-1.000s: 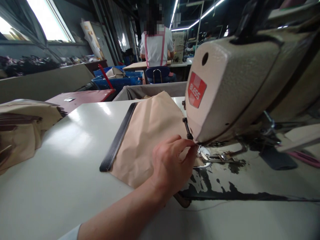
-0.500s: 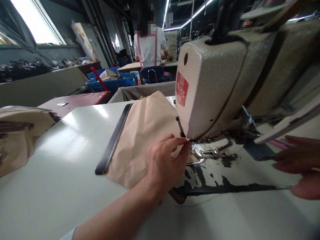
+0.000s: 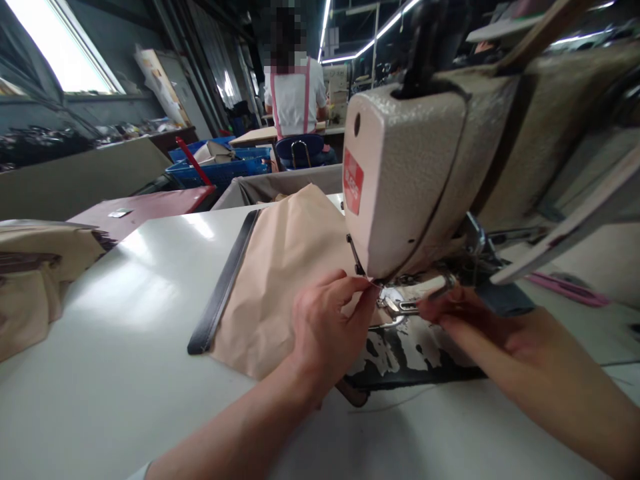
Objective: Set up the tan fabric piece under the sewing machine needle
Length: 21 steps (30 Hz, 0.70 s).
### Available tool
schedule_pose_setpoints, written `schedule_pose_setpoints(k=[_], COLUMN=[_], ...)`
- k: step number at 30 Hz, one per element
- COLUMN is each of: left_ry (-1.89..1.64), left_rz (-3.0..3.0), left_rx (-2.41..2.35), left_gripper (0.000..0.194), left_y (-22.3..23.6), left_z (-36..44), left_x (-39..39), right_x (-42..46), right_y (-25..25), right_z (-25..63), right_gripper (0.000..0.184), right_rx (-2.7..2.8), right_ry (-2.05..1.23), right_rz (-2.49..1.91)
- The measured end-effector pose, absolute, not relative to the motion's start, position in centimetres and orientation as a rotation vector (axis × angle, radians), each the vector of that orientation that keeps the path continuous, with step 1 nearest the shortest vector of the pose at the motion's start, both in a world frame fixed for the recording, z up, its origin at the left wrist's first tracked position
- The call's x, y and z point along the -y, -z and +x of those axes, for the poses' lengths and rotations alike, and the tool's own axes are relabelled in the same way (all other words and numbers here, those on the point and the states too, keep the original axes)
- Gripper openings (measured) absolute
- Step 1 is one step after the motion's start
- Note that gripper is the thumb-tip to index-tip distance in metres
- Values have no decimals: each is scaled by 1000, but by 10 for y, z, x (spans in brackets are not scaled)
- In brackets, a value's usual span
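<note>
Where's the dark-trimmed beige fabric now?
In the head view, the beige fabric lies on the white table, left of the sewing machine, partly behind the left hand.

Person (image 3: 294, 100) on chair (image 3: 286, 150); blue crates (image 3: 245, 168) near; window (image 3: 67, 40).

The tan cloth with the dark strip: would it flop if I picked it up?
Probably floppy: the tan cloth shows soft creases. Its dark strip lies straight, so that edge may bend less. Pushed, it might slide easily where the white table looks smooth and shiny.
</note>
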State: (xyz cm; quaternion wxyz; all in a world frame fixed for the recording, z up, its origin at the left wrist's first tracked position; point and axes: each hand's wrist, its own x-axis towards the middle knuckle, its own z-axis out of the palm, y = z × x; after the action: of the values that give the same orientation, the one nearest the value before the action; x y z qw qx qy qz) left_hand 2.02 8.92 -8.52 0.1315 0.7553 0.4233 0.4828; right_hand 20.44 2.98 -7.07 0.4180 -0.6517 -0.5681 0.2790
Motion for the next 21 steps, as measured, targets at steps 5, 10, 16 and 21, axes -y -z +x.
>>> schedule_pose_setpoints(k=[5, 10, 16, 21], left_ry=[-1381, -1378, -1330, -1251], left_rz=[2177, 2151, 2131, 2119], left_rx=[-1253, -1255, -1273, -1265], left_gripper=[16, 17, 16, 18], left_y=[82, 84, 87, 88], left_z=[20, 20, 21, 20], left_x=[-87, -88, -90, -90], right_x=[-49, -55, -53, -57], right_y=[65, 63, 67, 74], right_z=[183, 170, 166, 165], right_gripper=[23, 26, 30, 34], right_rx=[1086, 959, 893, 879], right_ry=[-1210, -1341, -1306, -1245], right_rz=[-1435, -1287, -1265, -1274])
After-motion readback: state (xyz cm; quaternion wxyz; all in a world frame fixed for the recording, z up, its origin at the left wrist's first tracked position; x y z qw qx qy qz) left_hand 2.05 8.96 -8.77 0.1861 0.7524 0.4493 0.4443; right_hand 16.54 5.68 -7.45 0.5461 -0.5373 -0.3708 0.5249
